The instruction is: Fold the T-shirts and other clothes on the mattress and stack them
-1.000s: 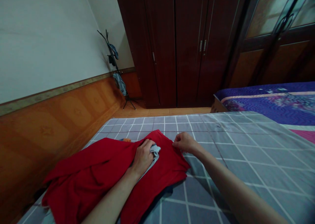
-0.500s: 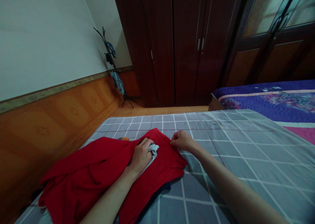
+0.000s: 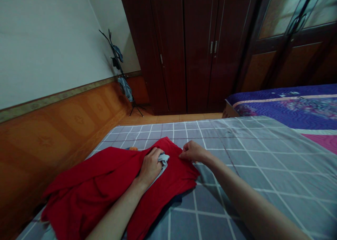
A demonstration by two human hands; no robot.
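Note:
A red garment [image 3: 92, 176] lies bunched and partly spread over the grey checked bed sheet [image 3: 237, 155]. My left hand [image 3: 153, 164] is closed on its upper middle, with a pale grey bit of cloth [image 3: 163, 158] poking out beside the fingers. Whether that bit belongs to the garment I cannot tell. At the garment's right edge my right hand [image 3: 192, 151] is closed in a pinch, thumb and forefinger on the red fabric. Dark blue cloth [image 3: 177, 199] shows under the lower right edge, and a small orange patch [image 3: 133, 149] peeks out behind.
Dark wooden wardrobes [image 3: 184, 50] stand beyond the bed's far edge. To the right is another bed with a purple patterned cover [image 3: 295, 106]. A black coat stand [image 3: 119, 66] holding clothes is in the far left corner, by the orange-panelled wall [image 3: 65, 124].
My right hand has moved slightly left and down along the garment's edge. The left hand stays in place on the cloth. The view has shifted a little.

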